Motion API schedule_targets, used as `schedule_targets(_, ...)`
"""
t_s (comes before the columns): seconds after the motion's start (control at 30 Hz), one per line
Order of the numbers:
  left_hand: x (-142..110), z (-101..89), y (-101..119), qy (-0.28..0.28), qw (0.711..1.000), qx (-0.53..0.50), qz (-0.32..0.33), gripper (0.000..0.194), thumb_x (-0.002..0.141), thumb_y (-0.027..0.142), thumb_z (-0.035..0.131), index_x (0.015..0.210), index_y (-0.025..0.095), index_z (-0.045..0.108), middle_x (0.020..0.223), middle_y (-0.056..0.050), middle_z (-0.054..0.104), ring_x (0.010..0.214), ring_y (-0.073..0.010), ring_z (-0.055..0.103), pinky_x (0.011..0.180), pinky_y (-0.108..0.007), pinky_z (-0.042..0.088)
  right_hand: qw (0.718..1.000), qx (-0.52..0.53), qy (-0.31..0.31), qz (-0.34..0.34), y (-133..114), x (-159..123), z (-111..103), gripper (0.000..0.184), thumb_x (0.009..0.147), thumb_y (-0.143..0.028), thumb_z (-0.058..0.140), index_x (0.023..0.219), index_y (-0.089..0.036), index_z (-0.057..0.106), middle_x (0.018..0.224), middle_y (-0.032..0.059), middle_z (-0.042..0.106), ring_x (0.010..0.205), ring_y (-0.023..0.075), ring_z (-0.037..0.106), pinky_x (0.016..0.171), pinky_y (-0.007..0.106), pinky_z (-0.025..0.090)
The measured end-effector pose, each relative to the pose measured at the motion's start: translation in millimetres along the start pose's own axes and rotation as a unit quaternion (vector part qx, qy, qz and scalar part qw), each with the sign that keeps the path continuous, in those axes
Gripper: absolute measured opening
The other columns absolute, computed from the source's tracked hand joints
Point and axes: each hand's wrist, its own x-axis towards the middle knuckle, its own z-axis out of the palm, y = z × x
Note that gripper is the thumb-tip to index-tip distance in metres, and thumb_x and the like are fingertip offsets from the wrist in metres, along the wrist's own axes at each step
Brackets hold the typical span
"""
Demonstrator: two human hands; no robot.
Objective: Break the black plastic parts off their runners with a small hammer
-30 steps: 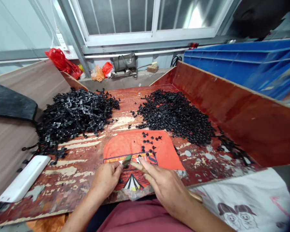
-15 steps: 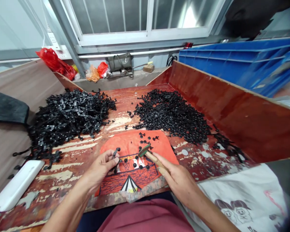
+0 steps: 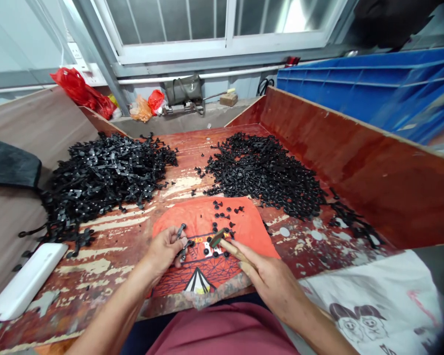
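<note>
Between the thumb and fingers of my left hand [image 3: 166, 249] is a small black linked part [image 3: 181, 230], its ends sticking out past the fingertips. My right hand [image 3: 270, 271] is wrapped round the light wooden handle of a small hammer [image 3: 217, 238]. The hammer's dark greenish head is over the orange cloth [image 3: 203, 212], to the right of my left fingertips. Several small round black pieces [image 3: 215, 254] lie on the cloth about the hammer head. Whether the head touches any of them I cannot tell.
Linked black parts form a heap [image 3: 111, 170] at the left; smaller black pieces form another heap [image 3: 262, 172] at the right. A white oblong case [image 3: 27, 281] lies at the left. Wooden boards [image 3: 340, 158] wall the worktable, with a blue crate [image 3: 355, 93] beyond the right one.
The hammer head has shifted slightly down and left and is turned a little. My left hand has tilted the black linked part but keeps about the same place.
</note>
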Motion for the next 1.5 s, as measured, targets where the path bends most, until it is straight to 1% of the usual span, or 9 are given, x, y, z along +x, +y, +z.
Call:
schedule_targets(0.17, 1, 2.6, -4, 0.01, 1.0, 0.012, 0.015, 0.041, 0.066, 0.048, 0.071, 0.082, 0.02, 0.046, 0.053, 0.007, 0.058, 0.034, -0.0062, 0.043, 0.033, -0.017, 0.039, 0.999, -0.017, 0.026, -0.032, -8, 5, 2, 0.052, 0.1, -0.022, 0.043, 0.148, -0.039, 0.04, 0.134, -0.0022, 0.063, 0.108, 0.0209, 0.069, 0.095, 0.036, 0.054)
schedule_targets(0.27, 1, 3.6, -2, 0.012, 0.999, 0.019, 0.023, 0.04, 0.066, 0.049, 0.071, 0.081, 0.02, 0.047, 0.049, 0.009, 0.054, 0.032, -0.0067, 0.043, 0.032, -0.017, 0.037, 0.996, -0.028, 0.056, -0.064, -21, 14, 6, 0.052, 0.098, -0.022, 0.047, 0.149, -0.033, 0.042, 0.125, 0.002, 0.07, 0.101, 0.0216, 0.072, 0.093, 0.036, 0.056)
schedule_targets(0.37, 0, 2.9, 1, 0.009, 1.0, 0.018, 0.02, 0.042, 0.063, 0.049, 0.073, 0.08, 0.019, 0.047, 0.05, 0.007, 0.057, 0.031, -0.006, 0.043, 0.031, -0.017, 0.035, 0.994, -0.03, 0.061, -0.088, -33, 24, 9, 0.05, 0.097, -0.022, 0.049, 0.146, -0.033, 0.046, 0.114, 0.0026, 0.075, 0.095, 0.0213, 0.073, 0.085, 0.032, 0.058)
schedule_targets(0.47, 0, 0.3, 2, 0.001, 1.0, -0.01, 0.012, 0.043, 0.062, 0.048, 0.074, 0.079, 0.018, 0.047, 0.052, 0.004, 0.061, 0.031, -0.0046, 0.042, 0.031, -0.015, 0.033, 0.996, -0.009, 0.051, -0.074, -35, 30, 7, 0.048, 0.099, -0.024, 0.046, 0.146, -0.034, 0.046, 0.113, 0.0022, 0.075, 0.093, 0.0209, 0.074, 0.081, 0.03, 0.058)
schedule_targets(0.63, 0, -4.3, 1, 0.003, 0.999, -0.047, 0.0, 0.045, 0.062, 0.047, 0.076, 0.083, 0.018, 0.048, 0.053, 0.004, 0.062, 0.032, -0.0053, 0.046, 0.031, -0.014, 0.031, 0.998, -0.003, 0.044, -0.041, -25, 30, -2, 0.05, 0.1, -0.024, 0.042, 0.148, -0.036, 0.042, 0.125, 0.0031, 0.07, 0.101, 0.022, 0.071, 0.088, 0.035, 0.056)
schedule_targets(0.83, -2, -2.1, 0, 0.002, 0.998, -0.058, 0.008, 0.045, 0.061, 0.047, 0.078, 0.081, 0.017, 0.05, 0.052, 0.005, 0.059, 0.036, -0.0059, 0.047, 0.033, -0.015, 0.037, 0.999, -0.021, 0.022, -0.016, -23, 27, -3, 0.05, 0.099, -0.024, 0.042, 0.147, -0.038, 0.043, 0.129, 0.0014, 0.067, 0.105, 0.022, 0.07, 0.088, 0.035, 0.055)
schedule_targets(1.13, -3, -0.4, 1, -0.002, 0.999, -0.048, 0.017, 0.045, 0.061, 0.047, 0.08, 0.078, 0.018, 0.05, 0.05, 0.008, 0.054, 0.034, -0.0039, 0.041, 0.032, -0.015, 0.037, 0.998, -0.023, 0.042, -0.044, -24, 26, 1, 0.05, 0.098, -0.023, 0.045, 0.146, -0.036, 0.045, 0.118, 0.0023, 0.073, 0.094, 0.022, 0.073, 0.077, 0.032, 0.059)
schedule_targets(1.3, -3, -6.7, 1, -0.018, 0.997, -0.073, 0.01, 0.046, 0.064, 0.047, 0.078, 0.084, 0.017, 0.051, 0.056, 0.003, 0.063, 0.037, -0.0056, 0.047, 0.035, -0.015, 0.038, 0.998, -0.029, 0.035, -0.034, -25, 28, 1, 0.047, 0.099, -0.024, 0.044, 0.145, -0.036, 0.047, 0.12, 0.0029, 0.072, 0.098, 0.0223, 0.073, 0.081, 0.032, 0.058)
schedule_targets(1.5, -3, -3.2, 0, -0.022, 0.999, -0.048, 0.005, 0.044, 0.066, 0.046, 0.077, 0.084, 0.018, 0.05, 0.055, 0.005, 0.06, 0.038, -0.006, 0.047, 0.035, -0.016, 0.039, 0.999, -0.023, 0.018, -0.02, -23, 28, 1, 0.049, 0.1, -0.022, 0.043, 0.146, -0.038, 0.044, 0.129, 0.0016, 0.067, 0.106, 0.0216, 0.07, 0.087, 0.035, 0.056)
